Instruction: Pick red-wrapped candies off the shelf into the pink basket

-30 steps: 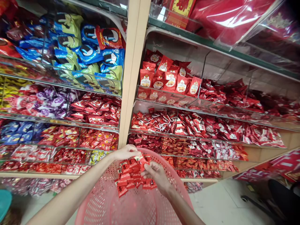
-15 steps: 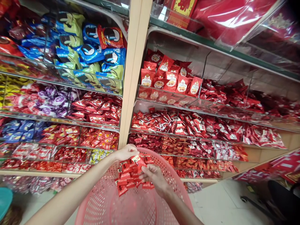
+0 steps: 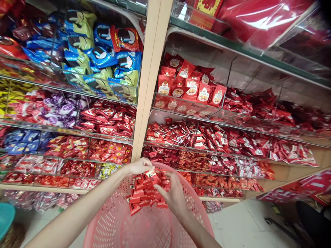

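A pink perforated plastic basket (image 3: 152,230) is below me, with a pile of small red candy packets (image 3: 146,193) inside its far side. My left hand (image 3: 139,166) is closed at the far rim, fingers curled down beside the top packets; what they grip is hidden. One red packet with a cream label (image 3: 150,176) lies tilted just under those fingertips. My right hand (image 3: 176,194) reaches over the right of the pile, thumb and fingers apart, with nothing visibly held. Its fingertips are close to the packets; whether they touch, I cannot tell.
Shelves of wrapped sweets stand ahead, split by a wooden upright (image 3: 150,75). Blue and green snack packs (image 3: 100,57) are at upper left, red biscuit packs (image 3: 191,88) on the right. A teal tub (image 3: 5,220) is at lower left, a black chair (image 3: 310,220) at lower right.
My right hand has opened and lifted off the cream-labelled packet, its thumb and fingers spreading apart. The left hand stays in place. The view has shifted slightly.
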`<state>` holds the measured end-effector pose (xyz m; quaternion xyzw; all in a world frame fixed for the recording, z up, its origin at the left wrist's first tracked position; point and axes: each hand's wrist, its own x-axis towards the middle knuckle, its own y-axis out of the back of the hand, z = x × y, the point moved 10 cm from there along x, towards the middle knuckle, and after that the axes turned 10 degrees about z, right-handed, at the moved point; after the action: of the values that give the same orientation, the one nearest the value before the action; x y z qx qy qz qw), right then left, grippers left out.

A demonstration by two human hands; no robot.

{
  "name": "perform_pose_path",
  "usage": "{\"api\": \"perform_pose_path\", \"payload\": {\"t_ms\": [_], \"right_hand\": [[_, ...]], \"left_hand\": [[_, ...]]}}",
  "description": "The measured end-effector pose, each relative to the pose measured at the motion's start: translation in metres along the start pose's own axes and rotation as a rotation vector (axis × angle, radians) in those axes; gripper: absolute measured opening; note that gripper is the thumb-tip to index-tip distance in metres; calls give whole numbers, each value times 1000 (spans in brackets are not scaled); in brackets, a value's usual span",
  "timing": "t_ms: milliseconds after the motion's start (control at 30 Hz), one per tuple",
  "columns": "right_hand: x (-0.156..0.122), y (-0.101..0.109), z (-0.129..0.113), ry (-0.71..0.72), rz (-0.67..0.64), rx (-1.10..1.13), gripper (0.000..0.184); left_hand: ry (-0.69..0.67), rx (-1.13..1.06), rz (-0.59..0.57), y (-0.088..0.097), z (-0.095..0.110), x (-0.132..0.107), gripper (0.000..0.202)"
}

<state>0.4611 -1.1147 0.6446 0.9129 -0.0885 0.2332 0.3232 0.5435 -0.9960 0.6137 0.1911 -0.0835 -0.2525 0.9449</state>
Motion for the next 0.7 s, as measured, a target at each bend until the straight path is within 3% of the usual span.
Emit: {"api": "perform_pose_path", "payload": {"t_ms": [100, 233, 367, 567, 700], "right_hand": [[4, -14, -16, 75, -84, -49, 37], [14, -21, -14, 41, -90, -44, 23], [15, -17, -6, 4, -68, -27, 26], [4, -24, -26, 95, -115, -180, 43], [10, -30, -26, 38, -156, -225, 37]], "left_hand": [[-21, -5, 24, 1, 2, 1, 53], [-26, -23, 57, 2, 2, 3, 54], [0, -46, 60, 1, -7, 4, 55], [34, -93, 66, -1, -15, 4, 57], [75, -116, 95, 1, -15, 3, 57]]}}
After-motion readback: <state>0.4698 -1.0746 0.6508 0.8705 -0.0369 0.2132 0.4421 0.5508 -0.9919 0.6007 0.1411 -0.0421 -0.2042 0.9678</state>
